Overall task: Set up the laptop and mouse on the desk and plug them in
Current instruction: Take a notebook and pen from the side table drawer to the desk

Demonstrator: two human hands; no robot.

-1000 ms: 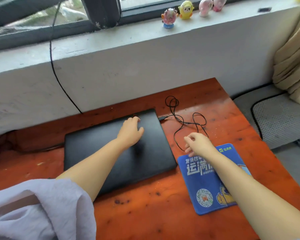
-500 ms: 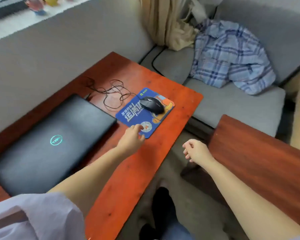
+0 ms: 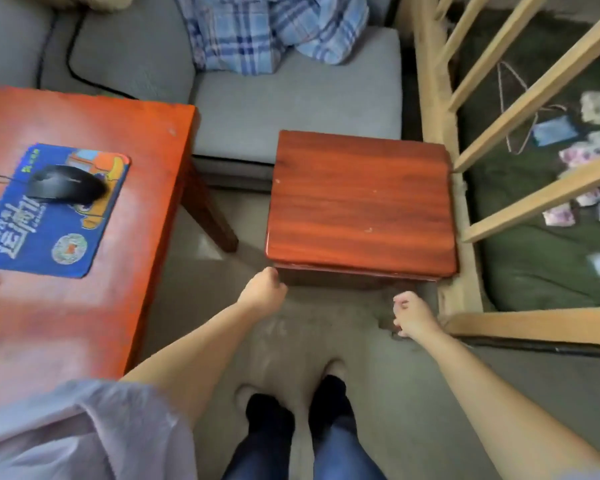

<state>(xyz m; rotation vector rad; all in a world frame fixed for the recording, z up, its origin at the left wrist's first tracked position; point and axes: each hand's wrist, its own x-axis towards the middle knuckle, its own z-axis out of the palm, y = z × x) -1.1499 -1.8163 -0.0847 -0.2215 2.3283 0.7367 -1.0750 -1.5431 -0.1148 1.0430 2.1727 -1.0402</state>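
**Hands off the desk, reaching toward the stool**

Since half a second ago the view has swung right: the laptop is out of sight and both hands have left the desk [image 3: 146,140]. Left hand [image 3: 262,292], fingers curled and holding nothing, sits at the near-left corner of a glossy square wooden stool [image 3: 361,199]. Right hand [image 3: 413,315], loosely curled and holding nothing, hangs at the stool's 5 o'clock. At the stool's 9 o'clock, a black mouse [image 3: 65,183] rests on a blue printed mouse pad [image 3: 45,237]. At 12 o'clock, a grey cushion [image 3: 298,91] carries a crumpled plaid shirt [image 3: 271,26]. Pale wooden rails [image 3: 534,95] stand at 3 o'clock.
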